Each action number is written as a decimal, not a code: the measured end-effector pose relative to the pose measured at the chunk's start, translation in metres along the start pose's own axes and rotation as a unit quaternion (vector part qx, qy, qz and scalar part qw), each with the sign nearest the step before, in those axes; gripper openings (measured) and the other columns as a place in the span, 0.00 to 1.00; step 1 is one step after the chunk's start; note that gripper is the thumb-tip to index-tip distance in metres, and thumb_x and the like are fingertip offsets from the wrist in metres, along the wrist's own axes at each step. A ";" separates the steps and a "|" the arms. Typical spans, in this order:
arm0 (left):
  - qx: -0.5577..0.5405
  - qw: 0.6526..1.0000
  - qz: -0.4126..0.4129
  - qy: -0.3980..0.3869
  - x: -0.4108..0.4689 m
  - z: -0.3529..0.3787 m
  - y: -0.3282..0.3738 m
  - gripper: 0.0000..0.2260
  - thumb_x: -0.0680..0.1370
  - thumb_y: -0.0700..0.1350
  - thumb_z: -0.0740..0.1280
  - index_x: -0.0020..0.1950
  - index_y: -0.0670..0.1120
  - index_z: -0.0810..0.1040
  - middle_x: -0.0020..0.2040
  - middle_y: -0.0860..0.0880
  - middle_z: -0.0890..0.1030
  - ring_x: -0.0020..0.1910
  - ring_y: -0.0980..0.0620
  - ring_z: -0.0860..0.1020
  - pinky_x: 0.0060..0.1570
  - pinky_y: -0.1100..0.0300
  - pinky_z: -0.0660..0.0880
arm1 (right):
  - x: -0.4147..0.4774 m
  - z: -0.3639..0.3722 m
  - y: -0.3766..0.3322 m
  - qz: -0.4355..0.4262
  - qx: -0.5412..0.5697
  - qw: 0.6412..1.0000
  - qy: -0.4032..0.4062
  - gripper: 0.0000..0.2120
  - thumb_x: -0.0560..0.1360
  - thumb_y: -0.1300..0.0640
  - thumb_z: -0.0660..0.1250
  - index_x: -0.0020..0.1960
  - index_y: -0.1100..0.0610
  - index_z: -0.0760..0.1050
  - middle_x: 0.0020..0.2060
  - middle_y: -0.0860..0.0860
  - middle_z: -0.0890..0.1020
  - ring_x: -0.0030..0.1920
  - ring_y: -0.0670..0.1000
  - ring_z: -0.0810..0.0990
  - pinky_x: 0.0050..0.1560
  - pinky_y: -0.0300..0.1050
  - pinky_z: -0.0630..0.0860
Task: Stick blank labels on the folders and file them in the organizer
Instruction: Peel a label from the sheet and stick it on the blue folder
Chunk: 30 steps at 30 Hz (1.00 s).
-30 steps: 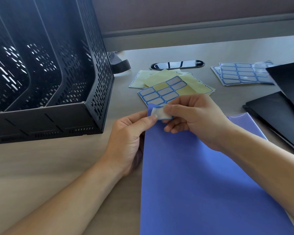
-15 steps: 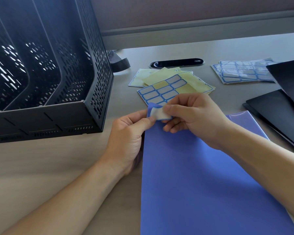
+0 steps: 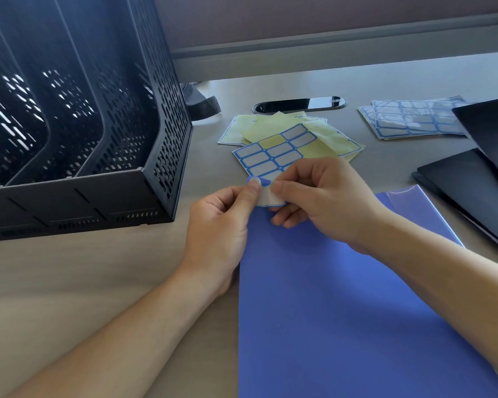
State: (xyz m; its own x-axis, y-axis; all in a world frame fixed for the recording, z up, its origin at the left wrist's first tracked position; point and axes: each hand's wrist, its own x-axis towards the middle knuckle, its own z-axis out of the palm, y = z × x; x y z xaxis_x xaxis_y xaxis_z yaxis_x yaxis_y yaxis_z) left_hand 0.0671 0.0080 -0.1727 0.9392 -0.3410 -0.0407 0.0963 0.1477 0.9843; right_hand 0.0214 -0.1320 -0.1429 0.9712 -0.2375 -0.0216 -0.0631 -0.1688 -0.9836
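Both forearms are bare right up to the near edge of view. The left hand (image 3: pixel 217 225) and right hand (image 3: pixel 324 201) are bare too, nails trimmed short.

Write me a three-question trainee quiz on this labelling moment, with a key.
1. True or false: both the left hand and the right hand pinch the label.
2. The folder under the hands is: A black, B blue, C yellow.
3. Fill in: the black organizer stands to the folder's ____.
Key: 1 true; 2 B; 3 left.
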 end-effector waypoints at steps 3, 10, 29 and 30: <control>-0.016 1.000 -0.022 0.010 0.001 0.000 0.001 0.17 0.76 0.52 0.70 0.44 0.36 0.82 0.42 0.34 0.79 0.42 0.42 0.73 0.45 0.46 0.71 | -0.001 0.001 -0.002 -0.004 -0.013 1.000 -0.002 0.08 0.78 0.64 0.66 0.40 0.62 0.78 0.29 0.50 0.83 0.31 0.50 0.84 0.32 0.39 0.79; -0.096 0.991 -0.090 -0.029 -0.001 -0.003 0.009 0.24 0.81 0.54 0.58 0.52 0.33 0.81 0.45 0.35 0.82 0.44 0.39 0.78 0.48 0.48 0.72 | -0.003 0.001 -0.006 -0.004 -0.016 1.000 0.005 0.08 0.78 0.65 0.65 0.40 0.63 0.78 0.31 0.51 0.84 0.31 0.50 0.84 0.32 0.39 0.80; -0.062 0.998 -0.012 -0.020 0.001 0.001 0.002 0.05 0.77 0.38 0.67 0.45 0.40 0.82 0.42 0.40 0.84 0.41 0.43 0.80 0.47 0.48 0.79 | -0.002 -0.001 -0.010 0.038 -0.031 0.999 0.007 0.10 0.75 0.58 0.71 0.43 0.66 0.81 0.36 0.59 0.85 0.32 0.51 0.85 0.33 0.40 0.80; -0.056 0.998 -0.008 -0.018 0.001 0.001 0.002 0.05 0.78 0.38 0.67 0.45 0.41 0.82 0.42 0.41 0.84 0.41 0.43 0.80 0.47 0.49 0.79 | -0.002 -0.001 -0.010 0.048 -0.026 0.998 0.010 0.09 0.75 0.59 0.72 0.42 0.65 0.81 0.35 0.60 0.85 0.32 0.51 0.85 0.33 0.40 0.80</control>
State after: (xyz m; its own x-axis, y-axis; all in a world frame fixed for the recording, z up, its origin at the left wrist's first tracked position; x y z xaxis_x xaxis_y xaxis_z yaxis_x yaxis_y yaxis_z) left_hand 0.0677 0.0068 -0.1710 0.9249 -0.3773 -0.0473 0.1489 0.2450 0.9580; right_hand 0.0197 -0.1309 -0.1327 0.9553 -0.2745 -0.1101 -0.1673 -0.1945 -0.9665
